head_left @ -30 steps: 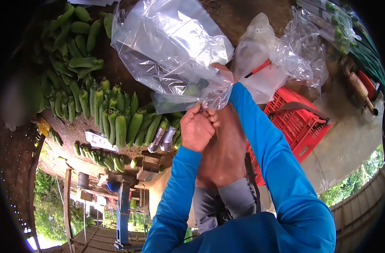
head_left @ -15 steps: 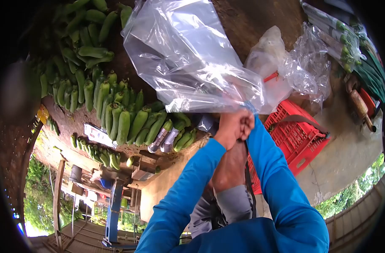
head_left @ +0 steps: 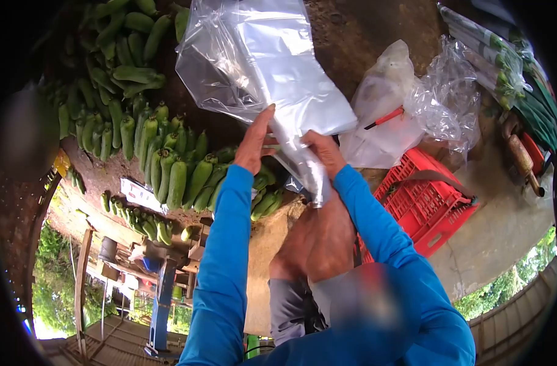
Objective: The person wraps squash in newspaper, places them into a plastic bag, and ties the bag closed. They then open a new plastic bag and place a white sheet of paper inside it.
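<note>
A large clear plastic bag (head_left: 278, 67) spreads out in front of me, with its near part bunched into a narrow strip that reaches down to my knees. My left hand (head_left: 254, 143) is at the left side of this strip, fingers apart, the index finger stretched along the plastic. On the other side, my right hand (head_left: 325, 152) has its thumb and fingers closed on the bag's near edge. The bag's far end runs out of the top of the view.
Long green fruits (head_left: 177, 183) stand in rows and heaps to the left. At right is a red plastic crate (head_left: 437, 213) with a strap across it. A red-handled tool (head_left: 385, 118) lies on crumpled white plastic (head_left: 379, 88), beside more clear plastic (head_left: 449, 104).
My hands were together at the bag's gathered near end; now they are apart on either side of it. The plastic has narrowed into a strip towards my knees.
</note>
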Motion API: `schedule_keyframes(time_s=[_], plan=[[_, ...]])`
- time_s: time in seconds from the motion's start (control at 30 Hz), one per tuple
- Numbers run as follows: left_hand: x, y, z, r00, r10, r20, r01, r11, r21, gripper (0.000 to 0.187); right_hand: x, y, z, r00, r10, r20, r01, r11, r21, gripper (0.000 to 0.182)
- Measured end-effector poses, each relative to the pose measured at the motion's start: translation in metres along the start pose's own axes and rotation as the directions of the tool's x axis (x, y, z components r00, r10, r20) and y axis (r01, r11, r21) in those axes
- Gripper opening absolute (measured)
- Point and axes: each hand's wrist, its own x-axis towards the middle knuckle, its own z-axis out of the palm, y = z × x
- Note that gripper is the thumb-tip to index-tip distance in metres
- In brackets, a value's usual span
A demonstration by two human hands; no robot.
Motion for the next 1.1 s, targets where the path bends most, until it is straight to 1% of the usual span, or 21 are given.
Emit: schedule_keyframes(time_s=[0.03,0.13,0.2,0.23,0.27,0.33,0.37,0.47,0.5,0.53,0.57,0.6,0.67,0.73,0.77,0.8,0.83,0.93,1.0,1.03,1.1], plan=[[0.013,-0.012,0.007,0.996,0.028,0.082,-0.021,0.996,-0.086,0.066,-0.015,-0.007,0.016,1.000,-0.026,0.014,0.025,0.999,0.025,0.019],[0.032,-0.044,0.011,0.953,0.297,-0.063,-0.293,0.954,0.057,0.033,-0.008,0.009,0.021,0.999,-0.015,0.031,0.013,0.999,0.053,0.017],[0.037,-0.058,0.006,0.954,0.242,-0.180,-0.251,0.968,-0.027,0.030,-0.004,0.019,0.011,0.992,0.089,0.090,-0.049,0.925,-0.376,0.032],[0.039,-0.062,0.002,0.944,0.184,-0.275,-0.222,0.969,-0.111,0.027,-0.002,0.033,0.006,0.984,-0.009,0.179,0.099,0.860,-0.500,0.037],[0.041,-0.069,-0.004,0.940,0.185,-0.287,-0.227,0.966,-0.121,0.027,-0.017,0.029,0.011,0.980,0.019,0.199,0.078,0.879,-0.471,0.039],[0.041,-0.079,-0.018,0.857,0.309,-0.414,-0.219,0.943,0.250,0.025,-0.037,0.026,0.022,0.963,0.111,0.244,0.016,0.883,-0.468,0.038],[0.024,-0.071,-0.020,0.862,0.314,-0.397,-0.210,0.936,0.284,0.026,-0.036,0.041,0.020,0.932,0.157,0.328,-0.043,0.943,-0.329,0.041],[0.000,-0.087,-0.042,0.857,0.357,-0.371,-0.245,0.917,0.316,0.026,-0.065,0.050,0.012,0.898,0.331,0.290,-0.180,0.878,-0.444,0.045],[-0.005,-0.103,-0.049,0.730,0.526,-0.435,-0.311,0.824,0.474,0.027,-0.076,0.045,0.005,0.888,0.331,0.320,-0.046,0.755,-0.654,0.045],[-0.012,-0.119,-0.057,0.716,0.514,-0.472,-0.306,0.839,0.450,0.027,-0.088,0.037,-0.001,0.867,0.349,0.355,0.103,0.571,-0.815,0.045],[-0.040,-0.117,-0.064,0.685,0.614,-0.391,-0.379,0.760,0.528,0.027,-0.118,0.005,0.022,0.857,0.293,0.423,0.360,0.246,-0.900,0.042],[-0.065,-0.119,-0.075,0.642,0.700,-0.313,-0.432,0.668,0.606,0.027,-0.144,-0.023,0.047,0.806,0.268,0.528,0.571,-0.114,-0.813,0.039],[-0.105,-0.139,-0.095,0.618,0.776,-0.124,-0.432,0.467,0.771,0.024,-0.149,-0.031,0.037,0.789,0.508,0.345,0.135,0.405,-0.904,0.031],[-0.162,-0.138,-0.100,0.766,0.643,-0.013,-0.332,0.413,0.848,0.023,-0.163,-0.040,0.066,0.900,0.223,0.375,0.309,0.281,-0.909,0.026],[-0.191,-0.140,-0.100,0.791,0.609,0.057,-0.367,0.398,0.841,0.023,-0.172,-0.045,0.094,0.879,0.259,0.401,0.335,0.264,-0.905,0.026],[-0.217,-0.142,-0.099,0.804,0.579,0.136,-0.412,0.378,0.829,0.024,-0.181,-0.051,0.126,0.767,0.080,0.637,0.634,0.060,-0.771,0.024],[-0.242,-0.147,-0.097,0.802,0.564,0.195,-0.446,0.350,0.824,0.022,-0.186,-0.051,0.152,0.544,-0.045,0.838,0.820,-0.185,-0.542,0.025],[-0.312,-0.158,-0.080,0.800,0.518,0.303,-0.507,0.314,0.803,0.018,-0.191,-0.017,0.202,0.344,0.226,0.911,0.939,-0.094,-0.331,0.029],[-0.351,-0.163,-0.080,0.772,0.544,0.329,-0.569,0.360,0.740,0.018,-0.188,0.025,0.218,0.216,0.373,0.902,0.976,-0.091,-0.197,0.033],[-0.369,-0.163,-0.083,0.768,0.556,0.317,-0.580,0.395,0.712,0.018,-0.187,0.044,0.219,0.203,0.492,0.847,0.979,-0.088,-0.183,0.038],[-0.399,-0.171,-0.096,0.797,0.563,0.220,-0.505,0.419,0.754,0.016,-0.182,0.068,0.224,0.375,0.873,0.311,0.884,-0.236,-0.403,0.053]])
